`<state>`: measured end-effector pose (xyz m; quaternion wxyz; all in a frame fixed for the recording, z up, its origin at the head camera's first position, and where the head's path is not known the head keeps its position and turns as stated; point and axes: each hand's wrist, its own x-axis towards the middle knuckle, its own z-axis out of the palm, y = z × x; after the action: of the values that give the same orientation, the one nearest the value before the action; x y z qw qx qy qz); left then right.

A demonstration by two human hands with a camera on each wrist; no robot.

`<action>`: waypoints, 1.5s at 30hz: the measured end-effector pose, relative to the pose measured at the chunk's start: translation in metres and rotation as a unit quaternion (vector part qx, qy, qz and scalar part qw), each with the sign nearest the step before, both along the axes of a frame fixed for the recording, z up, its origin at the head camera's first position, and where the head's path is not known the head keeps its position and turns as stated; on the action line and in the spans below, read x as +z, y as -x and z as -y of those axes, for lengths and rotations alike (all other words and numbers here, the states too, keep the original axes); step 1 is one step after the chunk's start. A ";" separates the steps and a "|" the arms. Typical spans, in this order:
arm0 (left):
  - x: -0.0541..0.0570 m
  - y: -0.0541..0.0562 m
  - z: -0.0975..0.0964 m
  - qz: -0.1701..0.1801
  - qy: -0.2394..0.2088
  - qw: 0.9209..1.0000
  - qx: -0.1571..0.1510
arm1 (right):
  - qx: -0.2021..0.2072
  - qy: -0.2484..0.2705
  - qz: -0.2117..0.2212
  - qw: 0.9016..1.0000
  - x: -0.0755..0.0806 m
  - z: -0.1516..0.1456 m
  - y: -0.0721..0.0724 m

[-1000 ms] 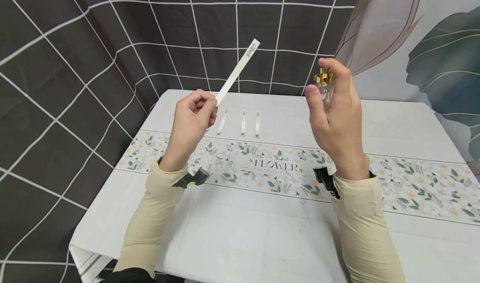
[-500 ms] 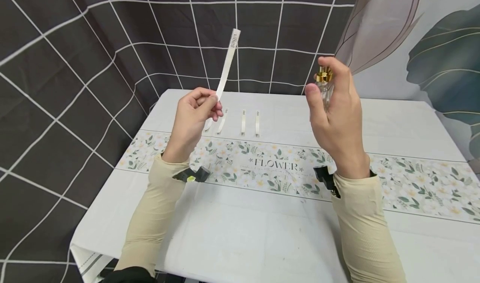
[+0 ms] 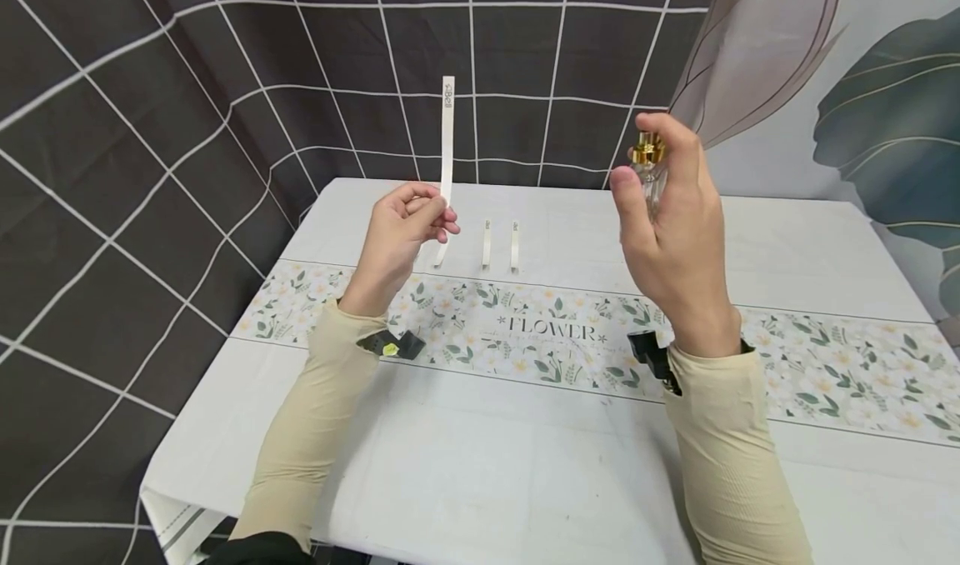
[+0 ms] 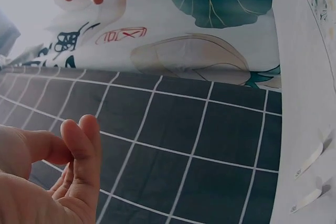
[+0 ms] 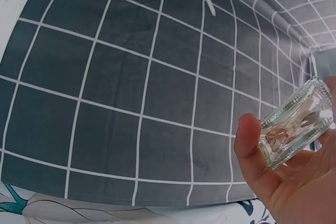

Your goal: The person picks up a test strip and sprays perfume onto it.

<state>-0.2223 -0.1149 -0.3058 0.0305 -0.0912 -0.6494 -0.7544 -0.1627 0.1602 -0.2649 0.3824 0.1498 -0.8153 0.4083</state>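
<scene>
Paper strip (image 3: 447, 132) upright, left of spray bottle (image 3: 650, 183), well apart.
Head: left hand (image 3: 405, 236) pinches the strip low; right hand (image 3: 678, 240) grips the bottle, 1 finger atop; only backdrop (image 3: 517, 61) between; at least 3 other strips (image 3: 487, 246) on table (image 3: 525, 465). Left wrist: thumb meets fingers; strip probably hidden. Right wrist: fingers curl round glass.

Indoor corner: checked curtain (image 3: 517, 57), cloth-covered table (image 3: 525, 465)

There are 2 bare hands (image 3: 401, 227) (image 3: 675, 244), 1 clear gold-necked glass bottle (image 5: 297, 123) and at least 4 narrow white paper strips (image 3: 447, 136).
</scene>
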 end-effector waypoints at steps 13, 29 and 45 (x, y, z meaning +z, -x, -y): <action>-0.029 0.024 -0.001 0.094 0.033 0.995 0.005 | -0.001 -0.001 -0.001 1.000 0.000 0.000 0.001; -0.057 0.040 -0.001 0.166 0.073 0.983 0.009 | 0.006 -0.022 0.006 1.000 -0.001 -0.002 0.001; -0.079 0.050 0.007 0.189 0.094 0.977 -0.009 | -0.002 -0.007 0.033 0.999 0.000 0.000 0.001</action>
<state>-0.2722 -0.1223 -0.3848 -0.1087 0.0449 -0.7105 -0.6938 -0.1636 0.1606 -0.2650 0.3548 0.1370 -0.8308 0.4064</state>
